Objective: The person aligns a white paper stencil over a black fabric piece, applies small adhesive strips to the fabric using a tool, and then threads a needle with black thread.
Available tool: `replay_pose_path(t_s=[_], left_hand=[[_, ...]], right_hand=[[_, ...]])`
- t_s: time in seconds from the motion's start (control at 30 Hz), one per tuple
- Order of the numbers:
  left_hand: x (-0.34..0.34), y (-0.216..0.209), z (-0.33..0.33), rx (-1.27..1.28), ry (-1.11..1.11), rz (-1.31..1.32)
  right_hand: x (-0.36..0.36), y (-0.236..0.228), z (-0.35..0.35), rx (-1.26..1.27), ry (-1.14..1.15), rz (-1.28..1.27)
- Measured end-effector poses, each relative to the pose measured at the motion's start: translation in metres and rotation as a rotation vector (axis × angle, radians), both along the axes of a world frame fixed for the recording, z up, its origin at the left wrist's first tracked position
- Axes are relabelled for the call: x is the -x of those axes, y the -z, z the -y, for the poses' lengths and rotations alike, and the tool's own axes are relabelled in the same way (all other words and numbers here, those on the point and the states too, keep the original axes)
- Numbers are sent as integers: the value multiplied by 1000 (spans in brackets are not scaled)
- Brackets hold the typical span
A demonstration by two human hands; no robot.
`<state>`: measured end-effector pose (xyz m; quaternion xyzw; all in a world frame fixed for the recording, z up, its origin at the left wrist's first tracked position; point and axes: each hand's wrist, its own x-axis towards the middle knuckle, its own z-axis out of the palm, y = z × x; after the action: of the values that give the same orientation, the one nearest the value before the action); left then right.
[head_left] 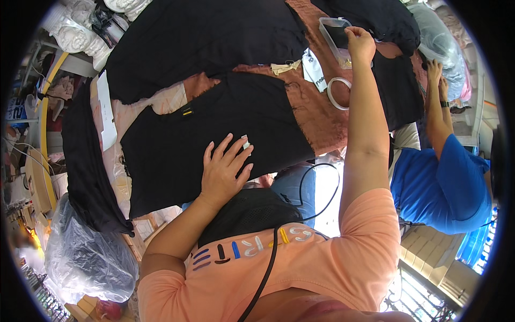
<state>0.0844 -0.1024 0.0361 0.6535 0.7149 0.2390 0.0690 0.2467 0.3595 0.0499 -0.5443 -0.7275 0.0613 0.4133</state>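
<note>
A black garment piece lies spread on the table in front of me, with a small black and yellow label near its upper left edge. My left hand rests flat on the fabric, fingers spread. A small white piece shows by its fingertips. Stretched out far to the right, my right hand has thumb and fingers pinched together at the rim of a clear plastic box. Something dark lies in that box. What the pinch holds, if anything, is too small to make out.
Reddish-brown cloth covers the table. A white tape roll and a white printed cloth lie near the box. More black fabric spreads behind. At right, a person in a blue shirt reaches toward a plastic-wrapped bundle.
</note>
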Motion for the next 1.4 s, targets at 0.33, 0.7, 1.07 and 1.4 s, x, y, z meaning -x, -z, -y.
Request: replay_pose_path(t_s=[0.33, 0.7, 1.07, 1.4], left_hand=[[0, 0, -1, -7, -2, -8], [0, 5, 1, -42, -15, -31], [-4, 7, 2, -84, -8, -51], [7, -12, 23, -362, -97, 317]], right_hand=[[6, 0, 15, 45, -12, 148], [-47, -56, 240, 370, -358, 81], [-108, 24, 173, 45, -43, 18], [-66, 36, 112, 200, 94, -244]])
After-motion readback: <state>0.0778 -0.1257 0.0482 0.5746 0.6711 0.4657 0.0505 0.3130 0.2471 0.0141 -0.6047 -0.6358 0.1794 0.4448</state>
